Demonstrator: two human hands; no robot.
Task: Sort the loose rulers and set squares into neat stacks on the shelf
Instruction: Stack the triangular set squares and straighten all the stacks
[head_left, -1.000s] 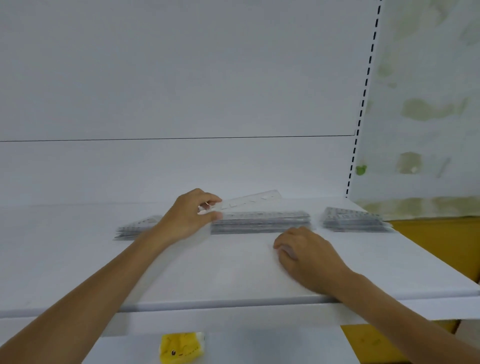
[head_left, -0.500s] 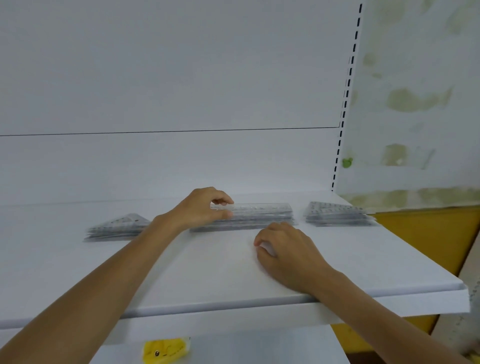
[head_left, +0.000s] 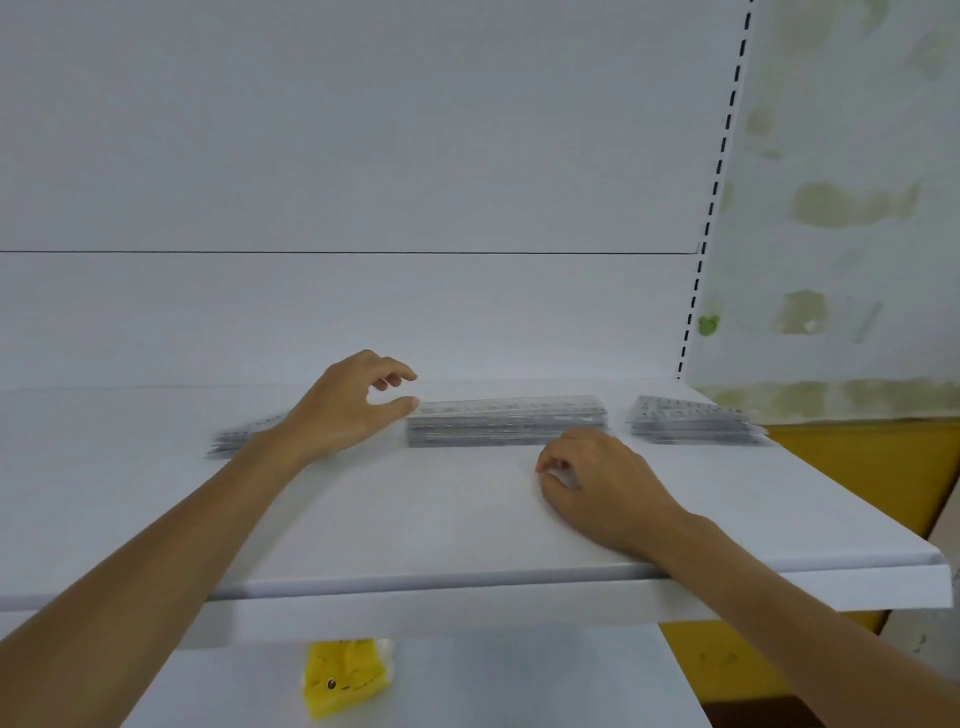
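A stack of clear rulers lies across the middle of the white shelf. A stack of clear set squares sits to its right, and another flat pile of set squares lies to its left, partly hidden by my left wrist. My left hand hovers at the ruler stack's left end, fingers loosely spread and holding nothing; the thumb tip is close to the stack's edge. My right hand rests on the shelf just in front of the ruler stack, fingers curled under, holding nothing visible.
The shelf's white back panel rises behind the stacks, with a slotted upright at the right. A yellow packet lies on the lower shelf below. A yellow surface stands to the right of the shelf.
My left hand laid the single ruler it held onto the ruler stack and let go, fingers now spread. My right hand stayed on the shelf.
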